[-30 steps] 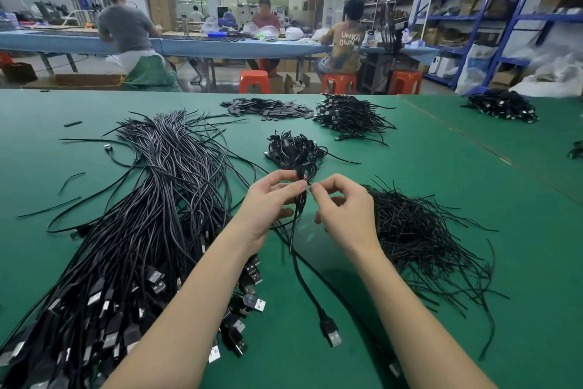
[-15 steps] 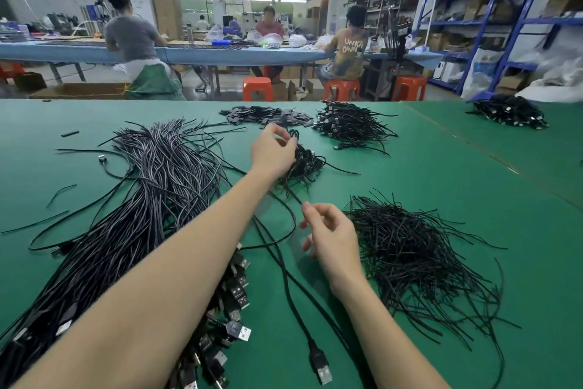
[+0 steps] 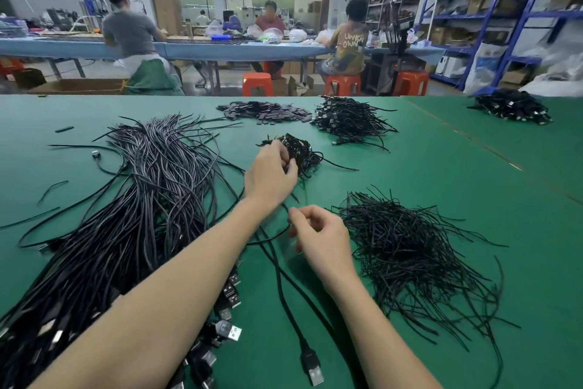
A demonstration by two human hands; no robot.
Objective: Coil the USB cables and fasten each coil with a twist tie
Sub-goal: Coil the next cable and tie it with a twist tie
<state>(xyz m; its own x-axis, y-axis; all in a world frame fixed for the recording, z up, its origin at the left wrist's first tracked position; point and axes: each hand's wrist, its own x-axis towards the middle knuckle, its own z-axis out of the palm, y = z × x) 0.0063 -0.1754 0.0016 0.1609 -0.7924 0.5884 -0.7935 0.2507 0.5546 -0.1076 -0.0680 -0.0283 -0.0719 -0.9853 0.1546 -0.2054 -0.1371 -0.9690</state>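
While the left hand (image 3: 270,175) reaches fwd over the green worktop (image 3: 426,174), its fingers curl into the near edge of a small heap of coiled cables (image 3: 299,152); looks like it grips a coil there, tho exactly what the fingers close on is hidden by the back of the hand. Right hand (image 3: 318,239) hovers nearer the body, fingers loosely curled, thumb & index close together at a thin black strand; can't tell if it really pinches it. A loose USB cable (image 3: 284,294) runs from under the right hand twd the camera, its plug (image 3: 314,368) flat on the worktop at the bottom edge. Big bundle of uncoiled USB cables (image 3: 132,221) lies to the left, plugs nearest the camera, partly under the left forearm. Pile of black twist ties (image 3: 416,259) sits just right of the right hand. Farther back: another cable pile (image 3: 350,119), a flat scatter of small dark pieces (image 3: 265,111) beside it, & a third pile (image 3: 511,106) at far right. Beyond the worktop, people sit on orange stools (image 3: 342,84) at a blue bench.
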